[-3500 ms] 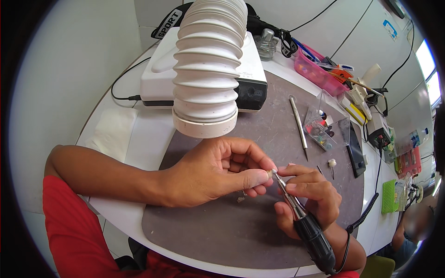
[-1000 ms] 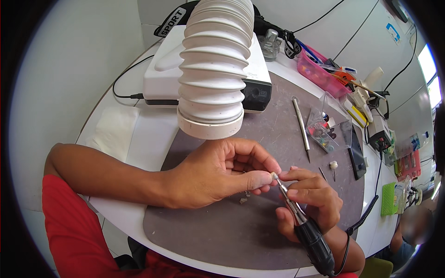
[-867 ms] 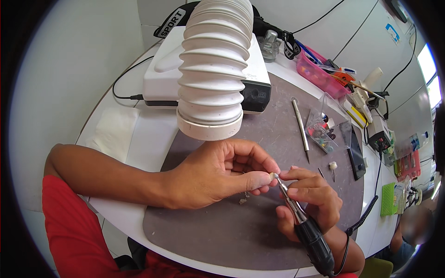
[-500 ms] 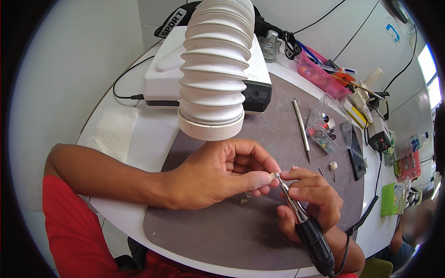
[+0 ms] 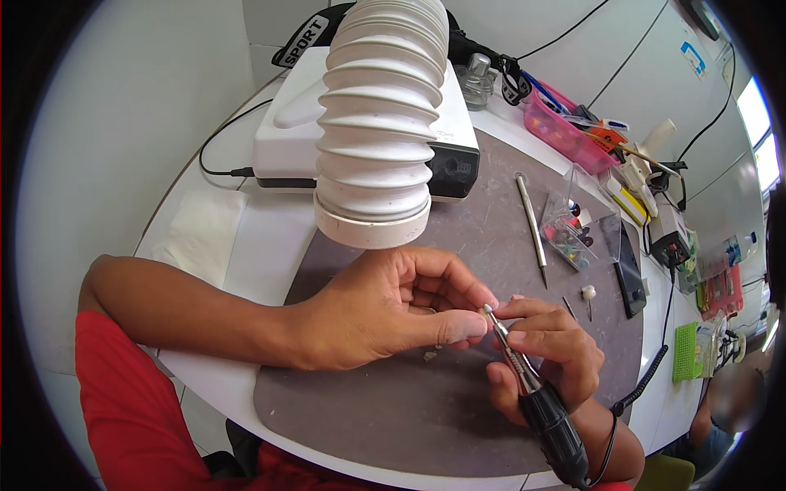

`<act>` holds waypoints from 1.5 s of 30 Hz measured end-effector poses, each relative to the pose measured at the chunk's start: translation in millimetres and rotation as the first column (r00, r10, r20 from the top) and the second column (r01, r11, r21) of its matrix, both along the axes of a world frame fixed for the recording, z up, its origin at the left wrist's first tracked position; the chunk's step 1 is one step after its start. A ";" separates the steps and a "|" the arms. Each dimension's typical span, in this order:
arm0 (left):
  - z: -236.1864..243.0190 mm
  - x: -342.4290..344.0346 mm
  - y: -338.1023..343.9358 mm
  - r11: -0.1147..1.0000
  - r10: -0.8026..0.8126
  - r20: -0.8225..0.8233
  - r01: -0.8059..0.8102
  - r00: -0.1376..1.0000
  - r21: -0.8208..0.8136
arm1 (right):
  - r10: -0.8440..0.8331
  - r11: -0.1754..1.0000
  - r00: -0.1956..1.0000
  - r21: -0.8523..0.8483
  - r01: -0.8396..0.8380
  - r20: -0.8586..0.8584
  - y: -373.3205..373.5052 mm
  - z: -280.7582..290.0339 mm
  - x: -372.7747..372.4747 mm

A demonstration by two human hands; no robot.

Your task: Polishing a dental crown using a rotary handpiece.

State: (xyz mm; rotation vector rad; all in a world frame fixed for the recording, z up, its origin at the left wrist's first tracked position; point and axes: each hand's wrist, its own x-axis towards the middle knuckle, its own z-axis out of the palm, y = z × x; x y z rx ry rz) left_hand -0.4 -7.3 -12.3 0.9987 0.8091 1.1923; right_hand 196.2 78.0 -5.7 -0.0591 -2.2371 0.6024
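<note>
lettering marks black strap; right fingers grip handpiece

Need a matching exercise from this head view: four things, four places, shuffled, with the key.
Things
1. black-and-silver handpiece
2. pen-shaped metal tool
3. folded white tissue
4. ribbed hose

Places
A. on the white table, left of the mat
B. covering part of the white machine in this view
C. in the right hand
D. on the mat, just left of the clear box

Pairs: 1-C, 2-D, 3-A, 4-B
</note>
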 end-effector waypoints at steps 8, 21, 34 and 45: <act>-1.9 1.3 0.8 1.000 0.016 0.015 -0.015 1.000 -0.020 | -0.007 1.000 0.999 0.000 0.007 -0.033 2.7 -2.5 2.2; -1.0 -0.9 1.0 0.999 0.013 0.006 -0.013 1.000 -0.038 | 0.002 1.000 1.000 0.006 -0.002 -0.008 2.4 -1.5 2.1; -2.5 -1.3 0.6 1.000 0.020 0.006 -0.020 1.000 -0.018 | 0.016 1.000 1.000 -0.007 -0.016 0.004 0.7 -1.2 1.3; -0.5 0.2 0.8 0.999 0.004 0.005 -0.003 1.000 -0.037 | 0.000 1.000 1.000 -0.001 0.000 -0.009 0.3 -1.4 2.5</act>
